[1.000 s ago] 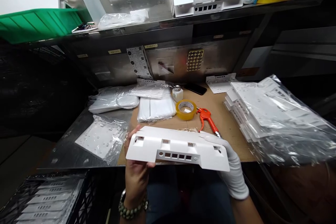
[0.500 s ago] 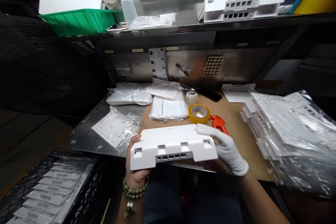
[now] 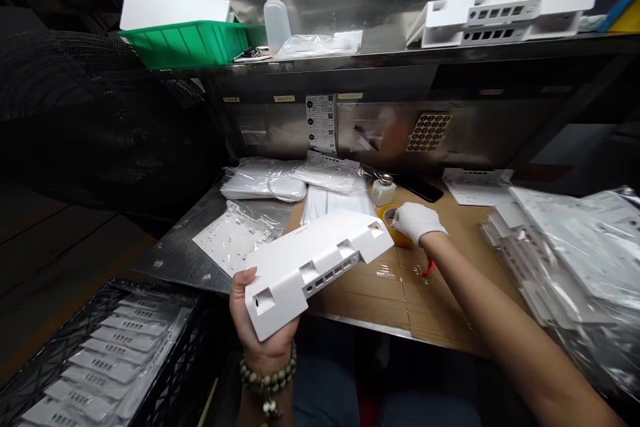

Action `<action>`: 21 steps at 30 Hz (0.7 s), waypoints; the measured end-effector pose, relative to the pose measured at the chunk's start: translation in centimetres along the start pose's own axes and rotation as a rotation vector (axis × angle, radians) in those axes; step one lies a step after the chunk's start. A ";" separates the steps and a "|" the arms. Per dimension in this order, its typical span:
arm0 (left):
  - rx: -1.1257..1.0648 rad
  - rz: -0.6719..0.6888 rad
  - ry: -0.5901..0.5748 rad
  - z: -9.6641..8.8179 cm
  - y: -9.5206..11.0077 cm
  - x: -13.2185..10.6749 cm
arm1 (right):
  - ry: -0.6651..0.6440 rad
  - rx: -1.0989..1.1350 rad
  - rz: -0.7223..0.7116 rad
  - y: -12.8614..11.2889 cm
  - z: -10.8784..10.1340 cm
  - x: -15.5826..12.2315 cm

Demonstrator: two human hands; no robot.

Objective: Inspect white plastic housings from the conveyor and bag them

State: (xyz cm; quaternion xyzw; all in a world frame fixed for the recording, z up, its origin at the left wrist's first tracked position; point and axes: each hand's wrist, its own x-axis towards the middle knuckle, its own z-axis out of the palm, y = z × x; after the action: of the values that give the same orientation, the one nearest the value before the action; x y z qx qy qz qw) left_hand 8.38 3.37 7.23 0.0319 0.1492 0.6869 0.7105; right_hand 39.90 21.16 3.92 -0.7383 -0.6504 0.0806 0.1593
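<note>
In the head view, the left hand (image 3: 264, 340) grasps one end of a white plastic housing (image 3: 320, 250), its thumb on top and its palm beneath. The housing is held over the near side of the table (image 3: 175, 257), aslant, its far end raised toward the right; a row of small square ports faces the person. The gloved right hand (image 3: 419, 220) is at a roll of yellow tape (image 3: 399, 238) lying on a cardboard sheet (image 3: 367, 300); its fingers are partly hidden, so I cannot tell whether its grip has the roll or merely touches it. Just below that hand, a bit of a red tool (image 3: 429, 268) shows.

Behind the tape stand a small bottle with a metal cap (image 3: 384, 192) and, beside it, a flat black object (image 3: 423, 188). Bagged white panels (image 3: 560, 233) are stacked at the right; another bagged panel (image 3: 230, 237) lies left of the housing. A black crate (image 3: 173, 363) at lower left holds more in a row.
</note>
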 end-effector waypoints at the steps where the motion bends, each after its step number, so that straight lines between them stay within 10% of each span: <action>1: 0.004 0.033 0.009 0.2 -0.1 -0.1 | -0.004 -0.002 0.024 -0.1 -0.4 -0.8; 11: 0.207 0.312 0.254 2.9 -3.8 -0.7 | 0.297 0.948 -0.311 -6.8 -2.4 -18.3; 21: 0.274 0.362 0.238 3.7 -5.2 -2.2 | 0.449 0.807 -0.431 -9.2 -2.1 -19.7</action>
State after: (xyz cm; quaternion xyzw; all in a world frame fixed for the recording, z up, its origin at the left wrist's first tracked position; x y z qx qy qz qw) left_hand 14.30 1.48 9.85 0.0732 0.3155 0.7751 0.5425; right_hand 29.16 2.40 7.25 -0.4662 -0.6547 0.1298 0.5806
